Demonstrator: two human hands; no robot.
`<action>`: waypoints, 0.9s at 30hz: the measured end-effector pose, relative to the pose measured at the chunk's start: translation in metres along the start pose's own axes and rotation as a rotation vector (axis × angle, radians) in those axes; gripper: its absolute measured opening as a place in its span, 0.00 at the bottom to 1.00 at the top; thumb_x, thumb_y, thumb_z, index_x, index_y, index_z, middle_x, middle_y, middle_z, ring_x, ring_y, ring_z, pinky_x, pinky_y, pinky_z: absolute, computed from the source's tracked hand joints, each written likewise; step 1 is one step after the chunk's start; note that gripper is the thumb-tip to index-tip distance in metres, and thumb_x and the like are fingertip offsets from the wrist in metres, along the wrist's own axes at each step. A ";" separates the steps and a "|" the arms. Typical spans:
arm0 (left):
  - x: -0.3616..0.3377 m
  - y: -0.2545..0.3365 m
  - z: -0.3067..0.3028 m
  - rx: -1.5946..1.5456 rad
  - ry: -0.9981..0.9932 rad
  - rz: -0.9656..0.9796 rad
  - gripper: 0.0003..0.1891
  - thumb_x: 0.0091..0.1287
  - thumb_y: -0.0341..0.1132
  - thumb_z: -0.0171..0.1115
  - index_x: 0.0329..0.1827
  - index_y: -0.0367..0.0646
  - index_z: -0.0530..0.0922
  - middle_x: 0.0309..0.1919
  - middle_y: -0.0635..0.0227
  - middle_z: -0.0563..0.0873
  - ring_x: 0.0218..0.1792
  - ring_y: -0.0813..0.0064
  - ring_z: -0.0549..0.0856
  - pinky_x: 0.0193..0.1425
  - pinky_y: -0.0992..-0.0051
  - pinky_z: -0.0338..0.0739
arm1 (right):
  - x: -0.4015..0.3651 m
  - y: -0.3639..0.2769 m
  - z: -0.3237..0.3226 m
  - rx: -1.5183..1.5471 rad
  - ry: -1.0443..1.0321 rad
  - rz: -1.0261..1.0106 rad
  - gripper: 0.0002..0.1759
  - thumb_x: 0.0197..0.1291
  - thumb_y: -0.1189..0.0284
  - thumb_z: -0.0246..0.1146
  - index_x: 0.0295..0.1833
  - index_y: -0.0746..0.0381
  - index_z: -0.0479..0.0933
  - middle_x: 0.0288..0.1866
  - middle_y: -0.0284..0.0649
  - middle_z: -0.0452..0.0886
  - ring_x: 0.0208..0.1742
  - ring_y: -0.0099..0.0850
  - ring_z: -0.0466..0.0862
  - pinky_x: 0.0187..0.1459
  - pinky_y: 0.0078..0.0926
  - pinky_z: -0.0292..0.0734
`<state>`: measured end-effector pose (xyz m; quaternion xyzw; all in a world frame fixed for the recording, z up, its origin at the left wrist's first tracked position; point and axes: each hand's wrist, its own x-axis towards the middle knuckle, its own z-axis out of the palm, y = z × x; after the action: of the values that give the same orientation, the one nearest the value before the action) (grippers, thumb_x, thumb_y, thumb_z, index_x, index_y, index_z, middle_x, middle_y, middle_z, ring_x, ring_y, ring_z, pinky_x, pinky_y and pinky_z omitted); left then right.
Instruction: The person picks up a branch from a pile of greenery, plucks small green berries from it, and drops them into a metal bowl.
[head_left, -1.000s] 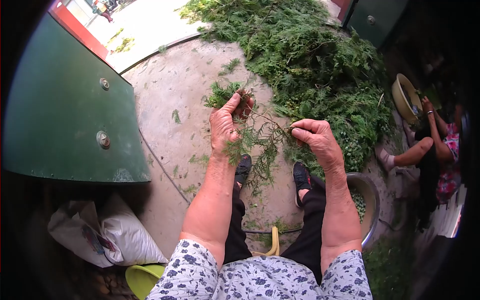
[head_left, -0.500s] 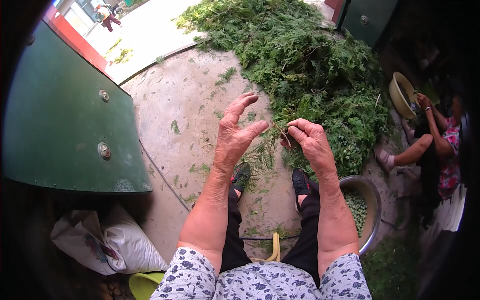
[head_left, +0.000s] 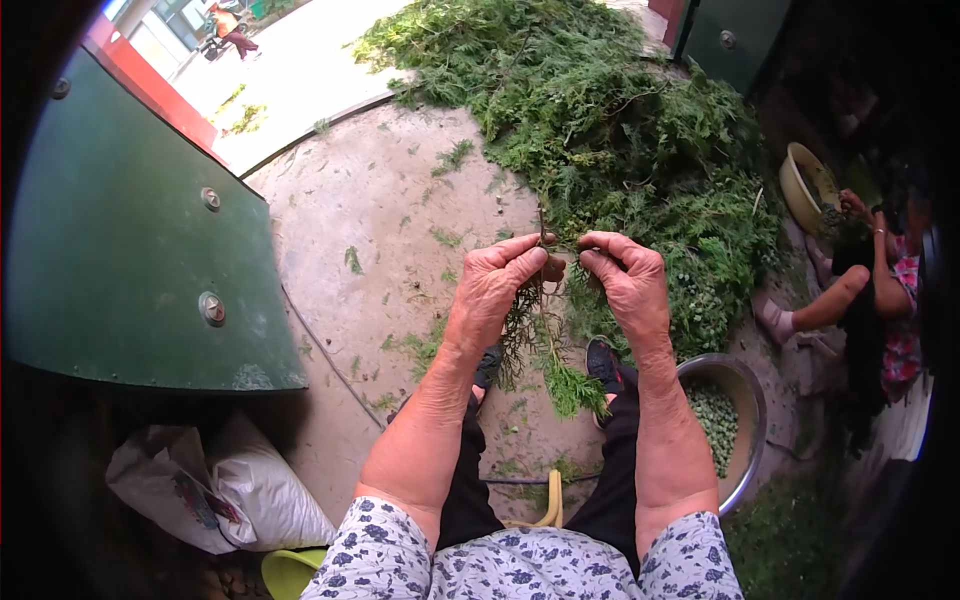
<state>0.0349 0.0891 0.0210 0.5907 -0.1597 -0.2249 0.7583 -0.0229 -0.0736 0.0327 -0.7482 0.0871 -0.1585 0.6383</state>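
Between my hands hangs an evergreen sprig (head_left: 573, 385), its leafy tip pointing down over my right shoe. My left hand (head_left: 500, 285) is closed, thumb and fingers pinching the sprig's thin brown stem near its top. My right hand (head_left: 632, 283) is closed too, with thumb and forefinger pinched at a side shoot of the same sprig; the exact bit in the fingertips is too small to make out. By my right leg stands a metal basin (head_left: 752, 410) holding many small pale-green berries (head_left: 712, 420).
A large heap of cut evergreen branches (head_left: 620, 130) covers the floor ahead. At right, a seated co-worker (head_left: 885, 280) handles greenery beside a yellowish basin (head_left: 800, 190). A green metal door (head_left: 130, 250) is at left, above white sacks (head_left: 260, 490) and a lime-green bowl (head_left: 290, 572).
My left hand was open and apart; it has moved right and closed on a sprig's stem. A leafy sprig now hangs between the hands. A person outside has moved right.
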 end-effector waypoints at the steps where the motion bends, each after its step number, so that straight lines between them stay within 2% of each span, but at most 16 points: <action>1: 0.001 0.001 0.000 -0.167 0.045 -0.041 0.13 0.66 0.31 0.56 0.48 0.32 0.77 0.36 0.58 0.85 0.38 0.73 0.84 0.44 0.76 0.79 | 0.001 0.001 0.002 -0.108 0.006 -0.101 0.07 0.51 0.80 0.63 0.38 0.68 0.80 0.33 0.38 0.82 0.32 0.24 0.80 0.36 0.19 0.73; 2: 0.001 0.002 0.001 -0.334 0.090 -0.084 0.12 0.66 0.31 0.55 0.49 0.32 0.77 0.37 0.59 0.85 0.38 0.73 0.84 0.44 0.76 0.80 | 0.000 0.002 0.004 -0.104 0.004 -0.100 0.07 0.51 0.80 0.63 0.38 0.68 0.80 0.33 0.38 0.82 0.32 0.24 0.80 0.36 0.19 0.73; 4: 0.001 -0.001 0.004 -0.387 0.135 -0.041 0.12 0.66 0.30 0.55 0.49 0.33 0.76 0.38 0.58 0.84 0.38 0.72 0.84 0.44 0.75 0.80 | -0.002 0.004 0.009 -0.193 -0.044 -0.184 0.09 0.49 0.80 0.64 0.39 0.67 0.80 0.32 0.42 0.81 0.32 0.26 0.80 0.37 0.21 0.73; 7: 0.007 -0.011 0.006 -0.515 0.194 -0.017 0.10 0.65 0.29 0.56 0.46 0.33 0.74 0.38 0.59 0.84 0.37 0.74 0.84 0.41 0.78 0.80 | -0.006 0.010 0.021 -0.205 -0.075 -0.201 0.09 0.48 0.80 0.63 0.38 0.67 0.79 0.32 0.43 0.81 0.33 0.31 0.81 0.37 0.23 0.74; 10: 0.005 -0.010 0.009 -0.566 0.158 -0.030 0.08 0.67 0.29 0.54 0.44 0.35 0.75 0.36 0.58 0.84 0.36 0.71 0.84 0.44 0.74 0.80 | -0.009 0.009 0.030 -0.199 -0.116 -0.172 0.09 0.49 0.80 0.62 0.38 0.68 0.79 0.33 0.46 0.82 0.34 0.35 0.82 0.38 0.26 0.75; 12: 0.005 -0.011 0.009 -0.571 0.180 -0.038 0.06 0.67 0.29 0.53 0.42 0.36 0.74 0.33 0.59 0.84 0.36 0.70 0.84 0.42 0.74 0.80 | -0.009 0.017 0.035 -0.177 -0.091 -0.269 0.09 0.49 0.80 0.62 0.38 0.67 0.79 0.34 0.47 0.81 0.35 0.36 0.82 0.38 0.27 0.75; 15: 0.006 -0.012 0.005 -0.532 0.208 0.002 0.06 0.67 0.30 0.54 0.42 0.36 0.74 0.29 0.63 0.83 0.31 0.74 0.82 0.39 0.77 0.79 | -0.011 0.010 0.031 -0.285 -0.188 -0.207 0.09 0.49 0.80 0.62 0.38 0.69 0.79 0.32 0.47 0.81 0.35 0.35 0.82 0.39 0.26 0.76; 17: 0.005 -0.010 0.002 -0.388 0.285 0.009 0.07 0.66 0.31 0.55 0.42 0.38 0.75 0.26 0.70 0.80 0.25 0.81 0.78 0.33 0.81 0.76 | -0.010 0.011 0.025 -0.379 -0.305 -0.204 0.10 0.49 0.80 0.63 0.39 0.69 0.79 0.31 0.45 0.80 0.34 0.34 0.82 0.38 0.24 0.76; 18: 0.003 -0.006 0.003 -0.385 0.293 0.020 0.07 0.66 0.31 0.55 0.42 0.38 0.75 0.26 0.70 0.80 0.25 0.81 0.78 0.33 0.81 0.76 | -0.009 0.011 0.021 -0.375 -0.313 -0.215 0.10 0.49 0.80 0.63 0.39 0.69 0.79 0.31 0.45 0.80 0.34 0.34 0.82 0.38 0.24 0.76; 20: 0.000 0.002 0.007 0.021 0.314 -0.004 0.07 0.66 0.32 0.56 0.41 0.37 0.77 0.24 0.75 0.77 0.22 0.86 0.72 0.29 0.84 0.71 | -0.004 0.007 0.015 -0.318 -0.024 -0.235 0.15 0.51 0.79 0.63 0.47 0.66 0.77 0.31 0.42 0.80 0.33 0.30 0.81 0.36 0.24 0.76; 21: 0.002 -0.005 0.006 0.252 0.288 0.157 0.08 0.66 0.32 0.57 0.41 0.37 0.78 0.24 0.78 0.77 0.23 0.87 0.71 0.28 0.84 0.68 | -0.003 0.001 0.012 -0.221 0.003 -0.165 0.17 0.53 0.78 0.63 0.50 0.65 0.76 0.31 0.40 0.79 0.33 0.27 0.80 0.36 0.24 0.75; 22: 0.002 -0.009 0.006 0.331 0.239 0.152 0.08 0.66 0.31 0.56 0.42 0.36 0.78 0.23 0.75 0.77 0.24 0.86 0.71 0.28 0.82 0.68 | -0.001 -0.007 0.009 -0.124 0.026 -0.094 0.19 0.55 0.77 0.63 0.53 0.64 0.74 0.32 0.38 0.79 0.32 0.25 0.79 0.35 0.23 0.75; 24: 0.000 -0.012 0.010 0.590 0.159 0.276 0.08 0.66 0.32 0.56 0.41 0.37 0.77 0.22 0.69 0.77 0.25 0.81 0.74 0.29 0.78 0.70 | -0.002 -0.015 0.007 0.048 -0.030 -0.026 0.19 0.56 0.75 0.62 0.55 0.64 0.73 0.32 0.35 0.78 0.30 0.19 0.76 0.31 0.17 0.74; 26: -0.002 -0.014 0.013 0.615 0.114 0.283 0.07 0.65 0.32 0.56 0.41 0.37 0.77 0.23 0.66 0.76 0.25 0.78 0.74 0.30 0.77 0.70 | -0.002 -0.012 0.001 -0.010 -0.184 0.096 0.18 0.56 0.75 0.62 0.54 0.63 0.73 0.31 0.33 0.78 0.30 0.18 0.76 0.30 0.16 0.74; 27: -0.003 -0.014 0.013 0.629 0.055 0.281 0.07 0.65 0.32 0.56 0.40 0.37 0.76 0.23 0.64 0.76 0.25 0.75 0.75 0.30 0.75 0.71 | -0.002 -0.011 0.002 -0.032 -0.167 0.162 0.17 0.56 0.75 0.62 0.52 0.64 0.74 0.31 0.33 0.78 0.29 0.17 0.75 0.29 0.15 0.74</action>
<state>0.0237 0.0767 0.0107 0.7737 -0.2806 -0.0423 0.5664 -0.0251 -0.0688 0.0434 -0.7595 0.0965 -0.0421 0.6420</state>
